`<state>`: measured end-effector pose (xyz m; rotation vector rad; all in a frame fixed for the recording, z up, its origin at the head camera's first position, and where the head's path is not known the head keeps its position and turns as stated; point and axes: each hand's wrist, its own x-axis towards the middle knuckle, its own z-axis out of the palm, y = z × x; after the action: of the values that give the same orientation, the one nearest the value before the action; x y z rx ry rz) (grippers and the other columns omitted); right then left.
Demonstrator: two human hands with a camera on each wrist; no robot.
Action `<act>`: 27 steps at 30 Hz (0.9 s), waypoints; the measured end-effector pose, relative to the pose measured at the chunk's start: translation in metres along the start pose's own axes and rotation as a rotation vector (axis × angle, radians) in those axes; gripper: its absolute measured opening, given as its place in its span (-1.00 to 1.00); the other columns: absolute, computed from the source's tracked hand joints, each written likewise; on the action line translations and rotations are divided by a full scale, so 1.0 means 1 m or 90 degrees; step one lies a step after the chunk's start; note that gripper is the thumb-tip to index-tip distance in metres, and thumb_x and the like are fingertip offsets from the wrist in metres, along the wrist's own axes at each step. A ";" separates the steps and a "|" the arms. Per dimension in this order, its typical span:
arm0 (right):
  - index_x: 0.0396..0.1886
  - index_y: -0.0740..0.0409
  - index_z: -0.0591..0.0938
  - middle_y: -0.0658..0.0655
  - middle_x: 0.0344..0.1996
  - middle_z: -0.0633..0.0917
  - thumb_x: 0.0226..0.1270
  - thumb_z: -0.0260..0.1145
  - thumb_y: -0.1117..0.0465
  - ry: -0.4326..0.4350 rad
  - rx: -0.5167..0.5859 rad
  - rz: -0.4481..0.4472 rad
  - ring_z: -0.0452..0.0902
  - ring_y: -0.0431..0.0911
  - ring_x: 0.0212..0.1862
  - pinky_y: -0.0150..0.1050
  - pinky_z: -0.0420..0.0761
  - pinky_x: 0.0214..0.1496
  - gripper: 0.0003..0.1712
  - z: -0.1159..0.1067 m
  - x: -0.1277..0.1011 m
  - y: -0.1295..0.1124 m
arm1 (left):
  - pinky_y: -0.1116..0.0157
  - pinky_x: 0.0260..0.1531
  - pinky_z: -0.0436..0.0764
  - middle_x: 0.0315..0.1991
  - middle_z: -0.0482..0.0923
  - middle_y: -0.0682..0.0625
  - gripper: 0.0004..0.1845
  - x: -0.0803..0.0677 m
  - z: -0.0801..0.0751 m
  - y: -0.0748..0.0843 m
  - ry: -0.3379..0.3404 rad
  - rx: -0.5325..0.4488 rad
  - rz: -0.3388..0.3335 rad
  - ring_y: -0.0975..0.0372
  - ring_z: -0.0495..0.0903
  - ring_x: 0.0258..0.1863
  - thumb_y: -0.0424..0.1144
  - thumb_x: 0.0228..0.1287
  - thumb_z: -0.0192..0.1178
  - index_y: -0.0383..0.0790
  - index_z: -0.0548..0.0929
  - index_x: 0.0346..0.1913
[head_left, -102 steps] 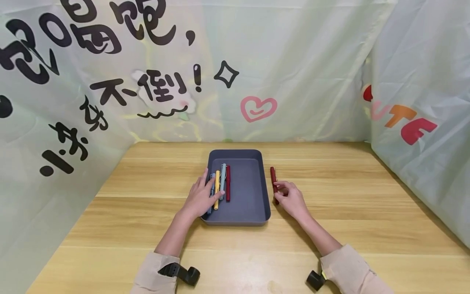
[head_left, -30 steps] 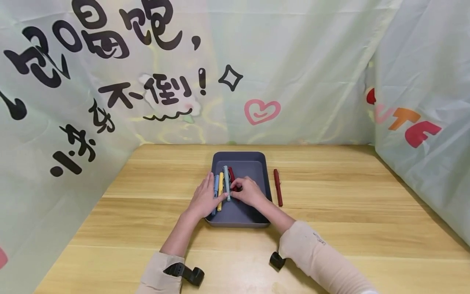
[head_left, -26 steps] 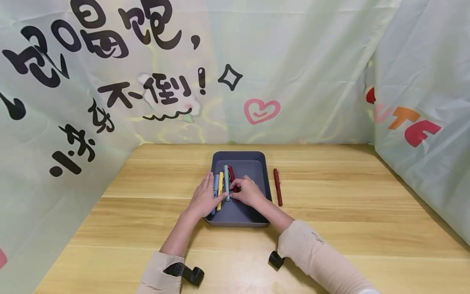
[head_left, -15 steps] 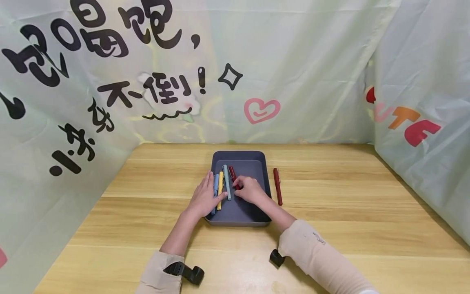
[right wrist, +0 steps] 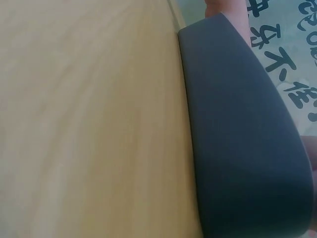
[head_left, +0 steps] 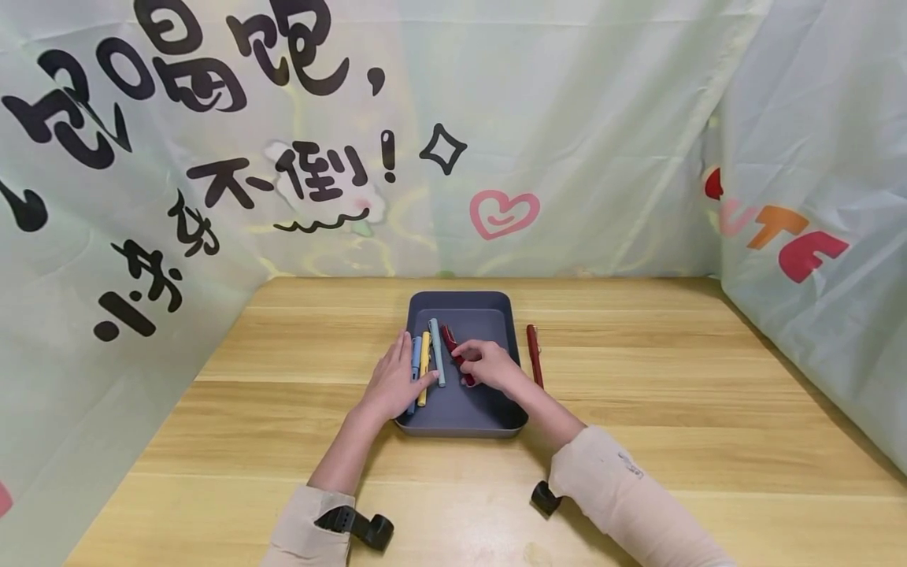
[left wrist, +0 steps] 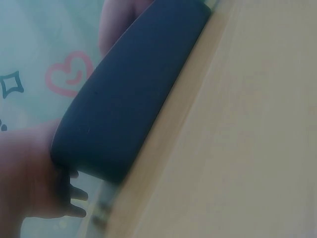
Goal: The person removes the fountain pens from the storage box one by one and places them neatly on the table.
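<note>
In the head view, my right hand (head_left: 492, 366) pinches a dark red pen (head_left: 448, 337) that lies slanted inside the grey tray (head_left: 482, 413). To its left are a light blue pen (head_left: 437, 356), a yellow pen (head_left: 424, 356) and a blue pen (head_left: 415, 354), side by side. My left hand (head_left: 390, 382) rests at the tray's left rim with fingers extended, its thumb reaching over the blue and yellow pens. A second dark red pen (head_left: 534, 353) lies on the table right of the tray. Both wrist views show mostly the tray's outer wall (left wrist: 129, 89), which hides the pens.
The wooden table (head_left: 283, 441) extends on all sides of the tray. Printed cloth (head_left: 602, 142) hangs behind the table and along its left and right sides. A black wrist camera (head_left: 379, 533) sits at the left cuff, another (head_left: 546, 498) at the right.
My right hand let go of the red pen beside the tray and took the one inside. That pen has shifted right and tilted, away from the light blue pen. My left hand stays put.
</note>
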<state>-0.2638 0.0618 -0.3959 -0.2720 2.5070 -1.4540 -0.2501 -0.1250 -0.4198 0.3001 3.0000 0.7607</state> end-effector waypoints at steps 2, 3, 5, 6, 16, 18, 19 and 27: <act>-0.10 0.27 0.62 0.18 -0.42 0.62 0.22 0.14 0.45 -0.004 0.009 0.003 0.61 -0.07 -0.48 -0.27 0.58 -0.37 -0.74 -0.001 -0.001 0.001 | 0.02 0.27 -0.05 0.44 -0.28 -0.17 -0.03 0.000 0.000 0.000 -0.001 -0.001 0.000 -0.03 -0.12 0.37 0.21 0.24 0.02 -0.35 -0.18 0.42; -0.11 0.28 0.62 0.18 -0.43 0.62 0.23 0.13 0.45 -0.008 0.013 0.005 0.61 -0.07 -0.49 -0.28 0.58 -0.36 -0.74 -0.001 -0.001 0.001 | 0.02 0.27 -0.05 0.44 -0.28 -0.18 -0.03 0.000 0.000 0.000 -0.002 -0.002 0.000 -0.03 -0.12 0.37 0.21 0.24 0.02 -0.36 -0.18 0.42; -0.12 0.29 0.64 0.17 -0.41 0.63 0.24 0.15 0.43 -0.010 0.005 0.001 0.59 -0.09 -0.49 -0.29 0.58 -0.37 -0.75 -0.001 -0.002 0.001 | 0.02 0.27 -0.05 0.44 -0.28 -0.18 -0.03 -0.001 0.000 0.000 -0.002 -0.005 -0.001 -0.03 -0.13 0.37 0.20 0.25 0.02 -0.36 -0.18 0.42; -0.13 0.29 0.65 0.16 -0.39 0.63 0.23 0.16 0.42 -0.009 -0.007 -0.004 0.58 -0.10 -0.50 -0.29 0.57 -0.38 -0.77 -0.001 -0.002 0.001 | 0.02 0.27 -0.05 0.44 -0.28 -0.18 -0.03 -0.001 0.000 0.000 -0.002 -0.005 -0.001 -0.03 -0.13 0.37 0.20 0.25 0.02 -0.36 -0.18 0.42; -0.14 0.26 0.66 0.16 -0.24 0.65 0.15 0.28 0.43 0.001 -0.062 -0.012 0.49 -0.14 -0.48 -0.29 0.53 -0.41 -0.75 -0.002 -0.005 0.001 | 0.02 0.27 -0.05 0.44 -0.28 -0.16 -0.02 0.000 0.000 0.000 -0.004 -0.005 -0.008 -0.03 -0.11 0.37 0.21 0.23 0.04 -0.35 -0.17 0.43; -0.12 0.27 0.65 0.18 -0.23 0.65 0.16 0.28 0.42 0.000 -0.055 -0.013 0.48 -0.12 -0.49 -0.29 0.54 -0.41 -0.74 -0.002 -0.006 0.001 | 0.02 0.27 -0.05 0.44 -0.27 -0.16 -0.02 0.000 0.000 0.000 -0.003 -0.004 -0.006 -0.04 -0.11 0.36 0.21 0.23 0.03 -0.35 -0.17 0.42; -0.12 0.27 0.65 0.18 -0.23 0.65 0.15 0.28 0.42 0.001 -0.051 -0.014 0.48 -0.12 -0.49 -0.28 0.54 -0.40 -0.74 -0.003 -0.006 0.001 | 0.02 0.27 -0.05 0.44 -0.28 -0.16 -0.02 0.000 0.000 0.000 -0.002 -0.004 -0.005 -0.04 -0.11 0.36 0.21 0.23 0.03 -0.36 -0.17 0.42; -0.07 0.33 0.61 0.20 -0.25 0.63 0.15 0.28 0.43 0.016 -0.007 -0.037 0.53 -0.10 -0.39 -0.20 0.59 -0.30 -0.69 -0.014 -0.014 -0.002 | 0.02 0.26 -0.04 0.44 -0.27 -0.18 -0.02 -0.001 0.001 -0.001 0.005 -0.001 0.005 -0.05 -0.11 0.36 0.20 0.24 0.03 -0.37 -0.18 0.42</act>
<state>-0.2543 0.0760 -0.3858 -0.3324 2.5484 -1.4734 -0.2495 -0.1261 -0.4211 0.3089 3.0068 0.7677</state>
